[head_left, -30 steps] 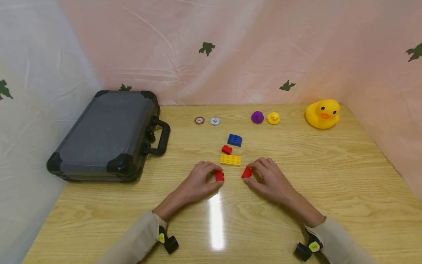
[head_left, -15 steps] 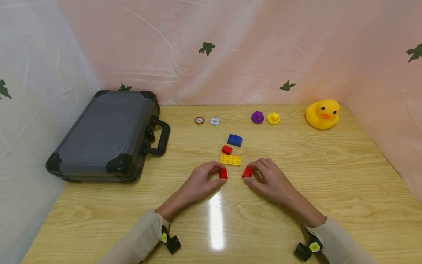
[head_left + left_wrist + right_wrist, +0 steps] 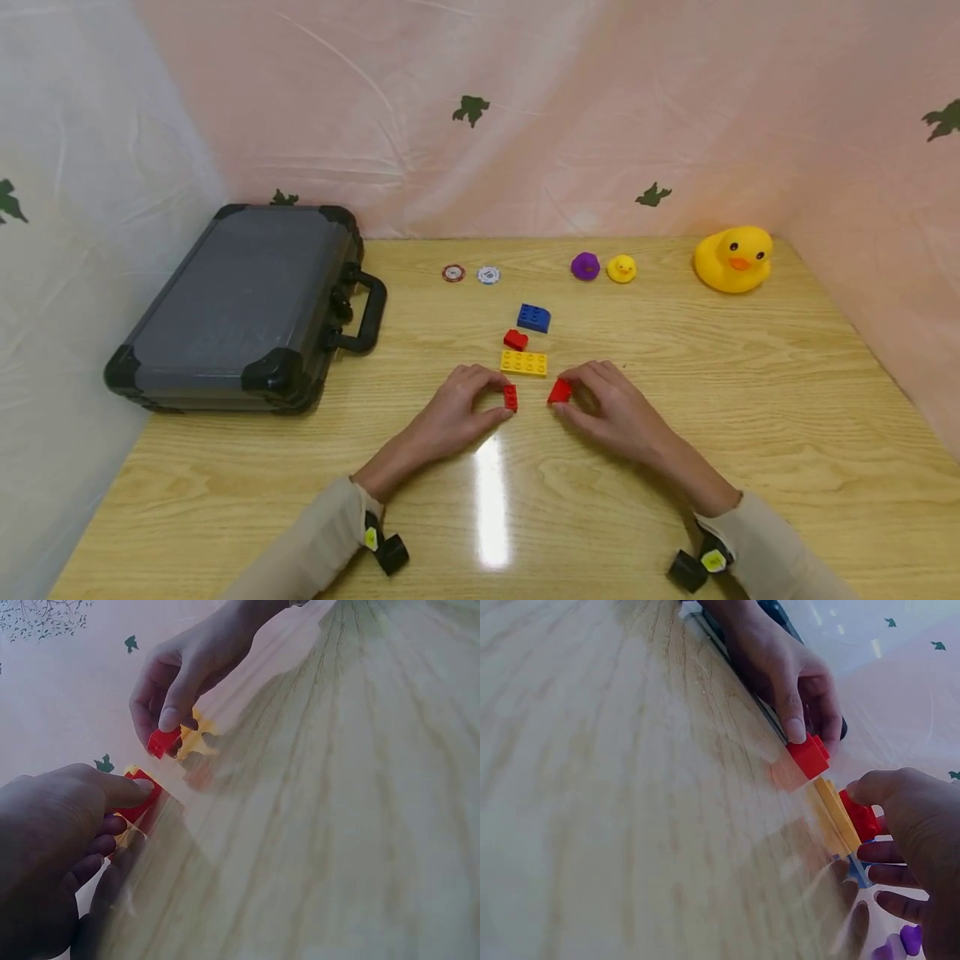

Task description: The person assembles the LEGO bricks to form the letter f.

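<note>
My left hand [image 3: 465, 407] pinches a small red brick [image 3: 511, 397] between thumb and fingers, just above the wooden table [image 3: 750, 433]. In the left wrist view this red brick [image 3: 140, 796] shows under my thumb. My right hand [image 3: 607, 408] pinches another small red brick [image 3: 559, 391], also seen in the right wrist view as a red brick [image 3: 860, 815]. The two bricks are a short gap apart. Just beyond them lies a flat yellow brick [image 3: 524, 363], then a third red brick [image 3: 515, 339] and a blue brick [image 3: 534, 317].
A dark grey case [image 3: 240, 308] with a handle lies at the left. Two poker chips [image 3: 470, 274], a purple duck [image 3: 585, 267], a small yellow duck [image 3: 622, 268] and a large yellow duck [image 3: 735, 258] stand along the back. Pink and white sheets wall the table.
My left hand has moved its red brick slightly right and forward, closing the gap to the other red brick. The right hand has barely moved.
</note>
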Tool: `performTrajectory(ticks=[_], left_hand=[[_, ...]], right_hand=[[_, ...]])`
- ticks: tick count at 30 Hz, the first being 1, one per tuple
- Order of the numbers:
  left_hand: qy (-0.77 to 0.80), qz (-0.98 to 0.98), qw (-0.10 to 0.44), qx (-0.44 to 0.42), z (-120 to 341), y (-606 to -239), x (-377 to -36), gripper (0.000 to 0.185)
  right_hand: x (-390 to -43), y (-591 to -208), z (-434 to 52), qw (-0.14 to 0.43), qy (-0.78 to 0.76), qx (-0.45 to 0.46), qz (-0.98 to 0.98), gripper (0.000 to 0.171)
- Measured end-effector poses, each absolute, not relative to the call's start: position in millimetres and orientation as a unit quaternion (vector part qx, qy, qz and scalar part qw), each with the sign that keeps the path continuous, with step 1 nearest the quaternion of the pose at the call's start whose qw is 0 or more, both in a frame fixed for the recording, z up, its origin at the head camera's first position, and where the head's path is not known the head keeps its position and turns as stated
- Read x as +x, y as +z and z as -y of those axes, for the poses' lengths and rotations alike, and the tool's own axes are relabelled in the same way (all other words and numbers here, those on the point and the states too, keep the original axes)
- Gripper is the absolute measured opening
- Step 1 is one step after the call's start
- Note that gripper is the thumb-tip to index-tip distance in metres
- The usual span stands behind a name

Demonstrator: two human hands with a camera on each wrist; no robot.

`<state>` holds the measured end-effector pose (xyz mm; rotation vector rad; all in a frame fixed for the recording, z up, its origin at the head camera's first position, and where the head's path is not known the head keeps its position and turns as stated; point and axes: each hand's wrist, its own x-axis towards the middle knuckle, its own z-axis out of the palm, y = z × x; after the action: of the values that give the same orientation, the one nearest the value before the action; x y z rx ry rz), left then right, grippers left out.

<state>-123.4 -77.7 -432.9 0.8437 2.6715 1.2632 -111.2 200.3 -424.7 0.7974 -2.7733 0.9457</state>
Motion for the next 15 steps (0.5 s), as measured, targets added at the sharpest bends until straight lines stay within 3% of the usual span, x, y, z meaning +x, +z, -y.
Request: performTrajectory(ticks=[15], left_hand=[[0.406, -0.866, 0.032, 0.291, 79.4, -432.3, -128.2, 0.031]], right_hand=[[-111.4, -418.0, -192.6, 0.042, 0.324, 0.297, 0.897, 0.036]])
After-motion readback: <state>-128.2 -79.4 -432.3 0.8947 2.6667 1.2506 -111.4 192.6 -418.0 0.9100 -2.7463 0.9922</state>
